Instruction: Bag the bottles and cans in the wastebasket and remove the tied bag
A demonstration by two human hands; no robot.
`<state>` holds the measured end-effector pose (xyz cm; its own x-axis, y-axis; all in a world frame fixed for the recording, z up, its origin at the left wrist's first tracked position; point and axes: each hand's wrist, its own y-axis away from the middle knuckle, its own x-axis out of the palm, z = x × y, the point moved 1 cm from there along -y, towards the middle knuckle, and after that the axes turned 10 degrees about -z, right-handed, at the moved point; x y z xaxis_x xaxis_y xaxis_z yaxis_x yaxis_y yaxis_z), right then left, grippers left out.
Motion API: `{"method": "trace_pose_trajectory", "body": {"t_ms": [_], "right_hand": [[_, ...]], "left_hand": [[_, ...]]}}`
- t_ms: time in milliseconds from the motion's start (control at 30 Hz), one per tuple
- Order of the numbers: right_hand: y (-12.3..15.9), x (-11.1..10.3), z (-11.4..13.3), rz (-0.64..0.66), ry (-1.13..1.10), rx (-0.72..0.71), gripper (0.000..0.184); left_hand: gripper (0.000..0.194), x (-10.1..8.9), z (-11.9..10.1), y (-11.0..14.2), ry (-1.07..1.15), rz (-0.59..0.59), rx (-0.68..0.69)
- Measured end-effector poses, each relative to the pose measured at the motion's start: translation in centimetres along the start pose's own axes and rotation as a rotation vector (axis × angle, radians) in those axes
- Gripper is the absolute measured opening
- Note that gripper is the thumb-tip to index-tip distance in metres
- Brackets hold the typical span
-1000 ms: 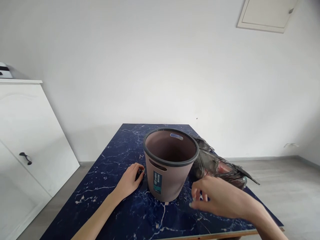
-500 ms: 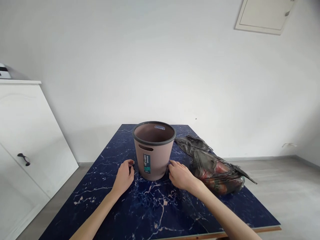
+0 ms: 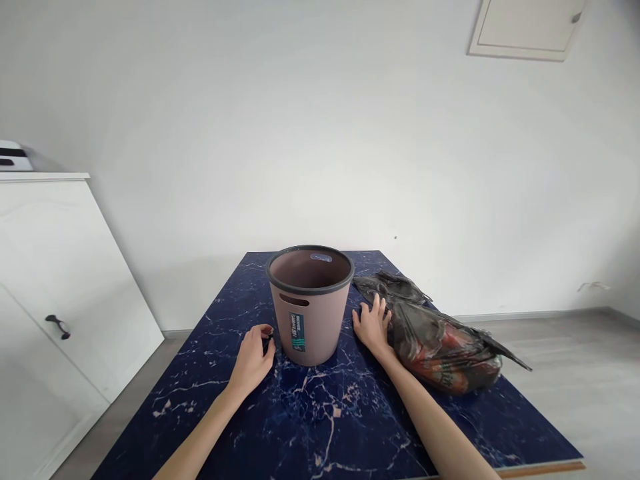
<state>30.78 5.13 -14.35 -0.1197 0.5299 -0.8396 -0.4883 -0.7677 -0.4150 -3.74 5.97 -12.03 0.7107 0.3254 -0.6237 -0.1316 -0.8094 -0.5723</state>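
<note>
A mauve plastic bin [image 3: 311,313] with a dark rim and a teal label stands upright and empty on the blue marbled table [image 3: 320,420]. My left hand [image 3: 254,359] rests on the table just left of the bin's base, fingers curled round something small and dark that I cannot make out. My right hand [image 3: 373,325] lies open to the right of the bin, fingers spread, its fingertips at the edge of a dark translucent bag [image 3: 440,340]. The bag lies on its side with reddish contents showing through.
A white cabinet [image 3: 50,300] with a dark handle stands to the left of the table. A white wall is behind, with a white panel [image 3: 525,28] at the top right. Grey floor lies to the right.
The bin moved away from me toward the table's middle. My right hand went from the bin's right side to the bag's edge and spread open. My left hand stayed beside the bin.
</note>
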Motion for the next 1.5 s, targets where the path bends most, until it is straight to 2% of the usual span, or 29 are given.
{"method": "trace_pose_trajectory", "body": {"t_ms": [167, 300, 400, 600, 700, 833, 900, 967, 1067, 1133, 1233, 1367, 1500], "right_hand": [[-0.6, 0.9, -1.7, -0.034, -0.038, 0.084, 0.064], [-0.5, 0.8, -2.4, -0.032, -0.067, 0.083, 0.062], [-0.4, 0.0, -2.0, -0.021, -0.083, 0.053, 0.062], [0.1, -3.1, 0.5, -0.011, -0.118, -0.014, 0.064], [3.0, -4.8, 1.2, 0.018, -0.131, -0.083, 0.062], [10.4, -7.6, 1.5, 0.062, -0.131, -0.176, 0.057], [13.6, -9.5, 1.4, 0.073, -0.161, -0.272, 0.051], [15.2, -11.4, 1.1, 0.051, -0.256, -0.27, 0.042], [14.6, -13.0, -0.4, -0.068, -0.322, -0.171, 0.036], [13.5, -12.9, -1.6, -0.129, -0.266, -0.122, 0.035], [13.2, -11.5, -2.7, -0.075, -0.155, -0.17, 0.031], [15.4, -9.7, -2.6, -0.062, -0.153, -0.279, 0.022], [18.1, -9.2, -2.1, -0.155, -0.354, -0.313, 0.02]], "left_hand": [[0.03, -0.1, -0.1, -0.1, 0.001, 0.009, -0.002], [0.03, -0.2, -0.2, -0.1, 0.002, 0.016, -0.006], [0.03, -0.3, -0.2, -0.2, 0.006, 0.023, -0.006], [0.029, -0.5, -0.5, -0.3, 0.006, 0.02, -0.007], [0.028, -0.8, -0.9, -0.2, 0.008, 0.024, 0.002], [0.029, -1.2, -1.5, 0.0, 0.003, 0.041, 0.009], [0.03, -1.3, -1.7, 0.0, -0.004, 0.044, 0.004], [0.03, -1.4, -1.9, -0.1, -0.011, 0.042, -0.001], [0.03, -1.4, -2.1, -0.2, -0.017, 0.041, -0.003], [0.03, -1.5, -2.3, -0.3, -0.02, 0.045, -0.001], [0.027, -1.6, -2.6, -0.3, -0.022, 0.054, 0.009], [0.027, -1.7, -3.0, -0.4, -0.028, 0.075, 0.021], [0.031, -1.9, -3.4, 0.1, -0.048, 0.096, 0.031]]}}
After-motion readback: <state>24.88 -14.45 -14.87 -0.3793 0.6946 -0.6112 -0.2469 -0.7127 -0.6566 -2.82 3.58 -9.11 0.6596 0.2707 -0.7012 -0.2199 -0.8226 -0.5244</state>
